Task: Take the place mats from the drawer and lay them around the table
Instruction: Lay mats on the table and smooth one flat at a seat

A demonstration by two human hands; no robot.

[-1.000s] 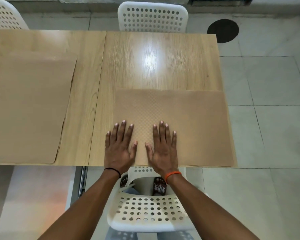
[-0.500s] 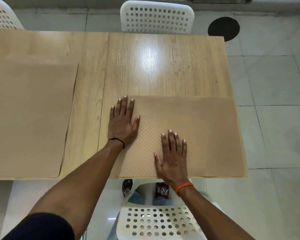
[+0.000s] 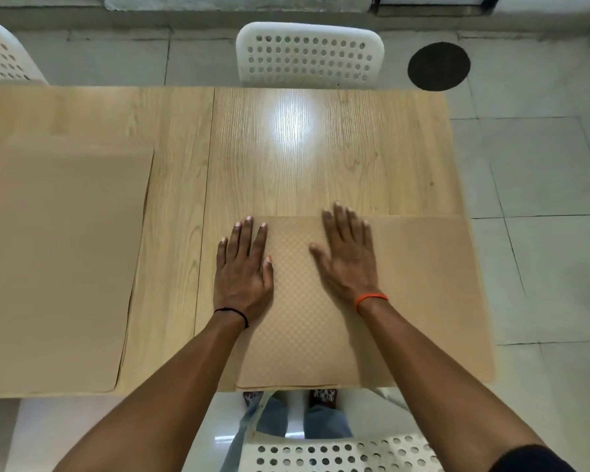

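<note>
1. I see the near place mat (image 3: 423,294) lying flat on the wooden tabletop (image 3: 321,165), at about 5 o'clock from the tabletop's middle seam; its near edge runs along the tabletop's near edge and its right edge sits at the tabletop's right edge.
2. My left hand (image 3: 244,270) lies palm down at the mat's left edge, at 9 o'clock from the mat's centre; its fingers (image 3: 247,233) are spread and flat, partly on the bare wood and partly on the mat, gripping nothing.
3. My right hand (image 3: 348,260) is at 12 o'clock on the mat near its far edge, blurred; its fingers (image 3: 341,223) are stretched out and apart, closed on nothing, and I cannot tell whether the palm touches the mat.
4. A black band (image 3: 234,313) circles the left wrist and an orange band (image 3: 371,298) the right.
5. A second place mat (image 3: 58,267) lies flat at 9 o'clock, well apart from the first, on the left half of the tabletop.
6. A white perforated chair (image 3: 309,56) stands at 12 o'clock beyond the tabletop, and another white chair (image 3: 338,454) is at 6 o'clock below my arms.
7. A dark round spot (image 3: 439,66) marks the tiled floor (image 3: 542,165) at 1 o'clock.
</note>
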